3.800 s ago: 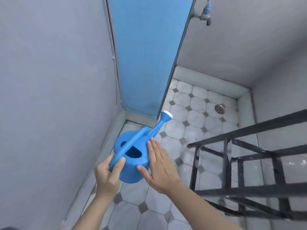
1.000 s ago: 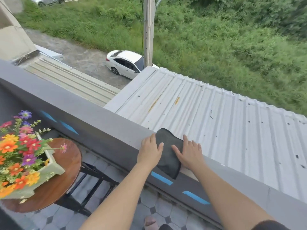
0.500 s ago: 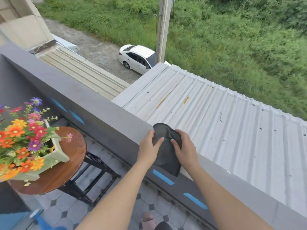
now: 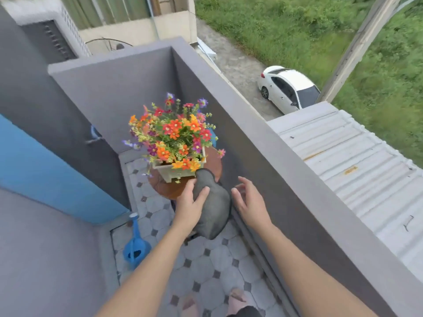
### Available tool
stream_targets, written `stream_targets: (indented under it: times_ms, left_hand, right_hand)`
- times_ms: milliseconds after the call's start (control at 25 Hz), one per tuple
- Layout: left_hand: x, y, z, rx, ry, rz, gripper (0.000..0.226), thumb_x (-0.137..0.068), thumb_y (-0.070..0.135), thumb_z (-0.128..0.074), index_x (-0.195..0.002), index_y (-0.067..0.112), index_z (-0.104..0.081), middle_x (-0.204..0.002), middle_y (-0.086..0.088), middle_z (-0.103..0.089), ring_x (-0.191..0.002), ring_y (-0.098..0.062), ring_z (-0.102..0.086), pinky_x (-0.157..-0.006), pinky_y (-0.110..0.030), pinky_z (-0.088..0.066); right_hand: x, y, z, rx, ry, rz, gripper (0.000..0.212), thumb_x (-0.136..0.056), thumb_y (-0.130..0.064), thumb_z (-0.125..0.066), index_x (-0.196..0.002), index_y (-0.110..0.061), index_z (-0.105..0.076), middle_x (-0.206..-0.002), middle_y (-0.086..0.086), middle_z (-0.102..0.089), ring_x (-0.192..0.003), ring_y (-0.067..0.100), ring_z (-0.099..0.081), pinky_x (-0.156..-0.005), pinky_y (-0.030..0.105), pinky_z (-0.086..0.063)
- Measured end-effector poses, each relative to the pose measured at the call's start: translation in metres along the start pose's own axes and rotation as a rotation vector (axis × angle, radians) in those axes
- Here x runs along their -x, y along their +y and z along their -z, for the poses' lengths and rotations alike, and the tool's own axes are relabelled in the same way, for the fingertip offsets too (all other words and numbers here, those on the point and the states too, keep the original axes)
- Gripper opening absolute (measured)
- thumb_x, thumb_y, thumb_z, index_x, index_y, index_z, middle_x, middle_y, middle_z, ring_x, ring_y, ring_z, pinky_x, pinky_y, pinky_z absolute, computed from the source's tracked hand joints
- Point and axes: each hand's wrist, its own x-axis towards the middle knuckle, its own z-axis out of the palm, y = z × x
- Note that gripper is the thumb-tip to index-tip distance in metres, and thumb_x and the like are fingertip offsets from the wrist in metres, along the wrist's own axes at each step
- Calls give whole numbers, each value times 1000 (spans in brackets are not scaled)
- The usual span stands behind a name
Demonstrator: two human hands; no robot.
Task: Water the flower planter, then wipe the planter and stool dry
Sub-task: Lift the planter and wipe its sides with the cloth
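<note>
Cloth (image 4: pixel 214 209): hanging limp and dark grey at the near edge of the stool (image 4: pixel 166 191), upper end overlapping the near right corner of the planter (image 4: pixel 169 173) in view; contact there not determinable. Gripping the cloth with the left hand (image 4: pixel 190 202), thumb curling across its front face, fingers wrapping behind. Holding the right hand (image 4: pixel 250 200) just right of the cloth, fingers spreading, slightly bent, grasping nothing. Standing on the round wooden stool top: pale rectangular planter carrying orange, red and purple flowers (image 4: pixel 176 133). Standing on the tiled floor (image 4: pixel 206 259) at near left, well apart from the stool: blue watering can (image 4: pixel 136 245). Running along the right side, just beside the stool: grey parapet wall (image 4: pixel 274 168).
</note>
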Motion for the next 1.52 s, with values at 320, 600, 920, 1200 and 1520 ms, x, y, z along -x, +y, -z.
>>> stream_targets:
  times_ms: [320, 600, 920, 1200, 1520]
  left_hand:
    - [-14, -90, 109, 93, 312, 292, 49, -91, 43, -53, -130, 15, -47, -123, -3, -57, -116, -26, -53, -95, -40, -45]
    - [-113, -132, 98, 341, 378, 236, 39, -86, 41, -55, -117, 19, -58, -98, 3, -67, -95, -18, -63, -89, -39, -51]
    - [-135, -163, 81, 392, 105, -44, 61, -80, -12, -39, -133, 15, -53, -108, -4, -66, -96, -19, -59, -84, -33, -45]
    - [-146, -159, 61, -179, 294, -287, 38, -79, 34, -72, -113, 22, -58, -106, 11, -62, -93, -5, -57, -72, -20, -41]
    - [-144, -137, 69, -229, 416, -428, 43, -85, 38, -64, -116, 9, -54, -109, -6, -64, -101, -23, -58, -83, -37, -47]
  right_hand:
    - [-55, -6, -110, -4, -62, -100, 58, -99, -31, -47, -145, -2, -28, -143, 18, -43, -129, 29, -46, -101, 36, -38]
    - [-117, 33, -160, -53, 102, 43, 60, -96, -29, -55, -141, 3, -31, -128, 14, -47, -121, 25, -43, -100, 35, -35]
    - [-134, 53, -183, -105, 186, 288, 34, -96, -25, -55, -119, -2, -49, -97, -1, -48, -87, 14, -41, -68, 21, -26]
    - [-147, 53, -179, 29, 196, 286, 30, -95, -33, -55, -106, -7, -46, -94, 4, -58, -80, 17, -45, -58, 31, -26]
    - [-139, 19, -147, -12, 177, 308, 22, -92, -29, -60, -91, -21, -41, -76, -1, -57, -66, 12, -55, -58, 26, -38]
